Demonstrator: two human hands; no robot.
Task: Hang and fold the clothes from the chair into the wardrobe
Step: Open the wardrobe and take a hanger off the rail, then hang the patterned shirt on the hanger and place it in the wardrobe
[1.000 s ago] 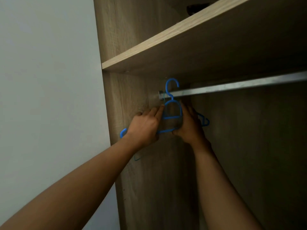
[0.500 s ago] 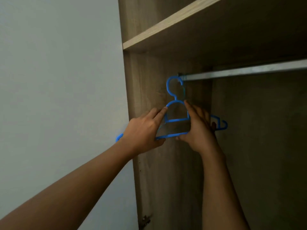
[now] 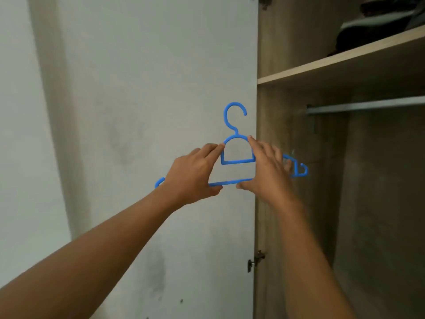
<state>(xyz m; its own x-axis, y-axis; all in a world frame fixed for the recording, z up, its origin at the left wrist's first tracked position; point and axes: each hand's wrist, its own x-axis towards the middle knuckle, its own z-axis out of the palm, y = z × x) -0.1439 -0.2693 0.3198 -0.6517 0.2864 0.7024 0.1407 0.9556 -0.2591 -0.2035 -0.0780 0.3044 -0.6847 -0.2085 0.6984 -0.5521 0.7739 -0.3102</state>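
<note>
Holding a blue hanger (image 3: 238, 161) upright, both hands keep it to the left of the wardrobe rail (image 3: 368, 106) and slightly lower, apart from it. The left hand (image 3: 193, 173) grips the shoulder farther from the rail, thumb under the bottom bar and fingers over the top. The right hand (image 3: 266, 173) grips the shoulder nearer the rail in the same way. The hook points up, its opening facing the rail. Above the rail sits a wooden shelf (image 3: 333, 63) with dark clothes (image 3: 368, 31) on it. Left of the rail, behind the hanger, stands a white door panel (image 3: 161, 88).
</note>
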